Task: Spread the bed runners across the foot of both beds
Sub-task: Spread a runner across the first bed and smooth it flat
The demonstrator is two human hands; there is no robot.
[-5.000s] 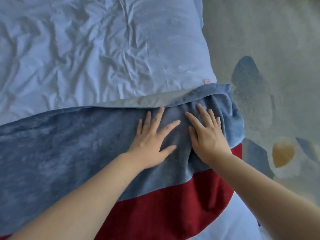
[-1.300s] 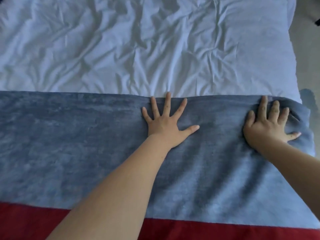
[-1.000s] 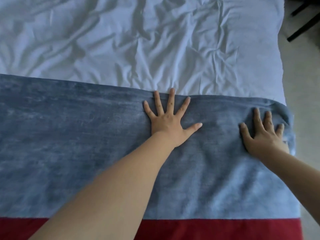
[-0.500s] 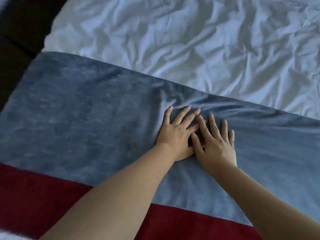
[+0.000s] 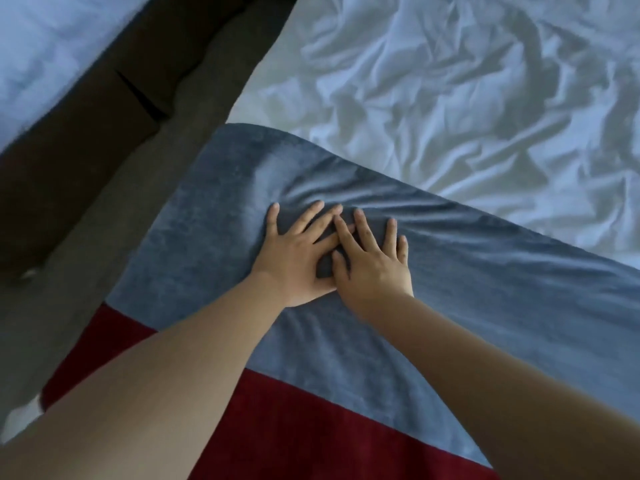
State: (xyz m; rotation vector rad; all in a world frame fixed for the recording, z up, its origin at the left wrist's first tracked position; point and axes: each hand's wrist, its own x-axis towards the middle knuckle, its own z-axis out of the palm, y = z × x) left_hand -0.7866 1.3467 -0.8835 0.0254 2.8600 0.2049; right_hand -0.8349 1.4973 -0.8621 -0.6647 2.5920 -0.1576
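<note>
Left hand [image 5: 297,259] and right hand [image 5: 374,270] press the bed runner [image 5: 491,292], cropped rightward.

Wrinkled sheet [image 5: 450,98] lies open beyond the runner [image 5: 207,220]; dim aisle [image 5: 114,202] leftward seems passable.

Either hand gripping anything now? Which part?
Nothing gripped: the left hand and right hand press flat, side by side, on the bed runner, on its blue band.

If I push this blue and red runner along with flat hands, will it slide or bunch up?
The runner probably bunches: creases fan out from the left hand and right hand pressing on it, so it looks soft and floppy. Its plush nap likely grips the wrinkled sheet rather than slipping.
</note>
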